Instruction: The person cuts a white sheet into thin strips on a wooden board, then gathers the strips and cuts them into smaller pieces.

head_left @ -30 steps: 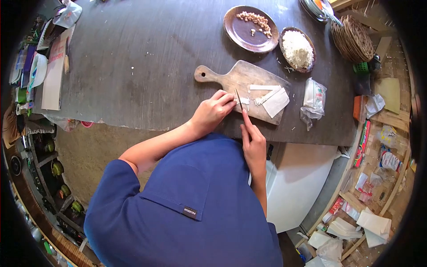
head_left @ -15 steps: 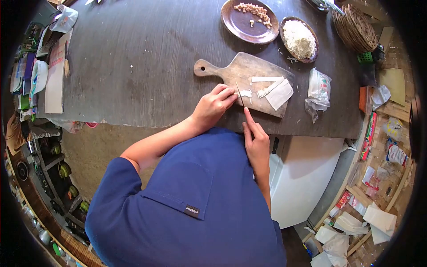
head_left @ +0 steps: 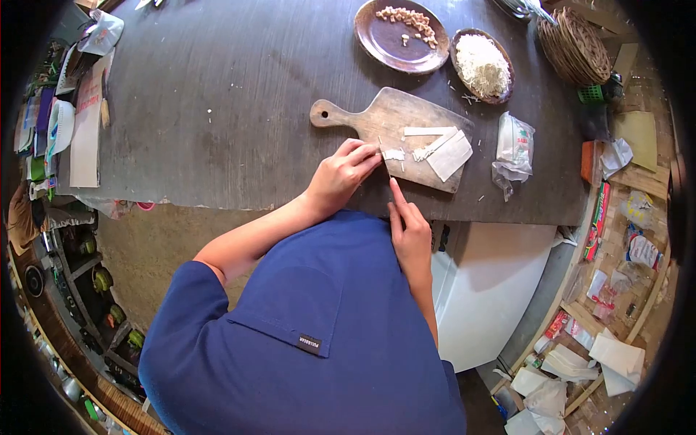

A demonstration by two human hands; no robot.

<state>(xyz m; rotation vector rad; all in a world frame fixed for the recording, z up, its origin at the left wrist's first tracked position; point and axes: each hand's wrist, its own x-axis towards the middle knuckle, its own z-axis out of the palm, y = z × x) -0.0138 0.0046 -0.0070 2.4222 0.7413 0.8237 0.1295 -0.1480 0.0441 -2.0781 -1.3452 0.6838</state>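
Note:
On the wooden cutting board, my left hand has its fingers bunched together, fingertips right against a thin knife. What those fingers pinch is hidden. My right hand grips the knife near the board's front edge, index finger stretched along it. Small white cut pieces lie just right of the blade. Farther right on the board are a white strip, a flat white slab and a little heap of thin white bits.
Behind the board stand a brown plate with small brown cubes and a bowl of white shreds. A plastic-wrapped white packet lies to the right. Stacked woven baskets sit at the far right; the table's front edge runs near my body.
The whole view has shifted slightly left. The knife stays beside my left fingertips, with only a small movement; both hands keep their grip.

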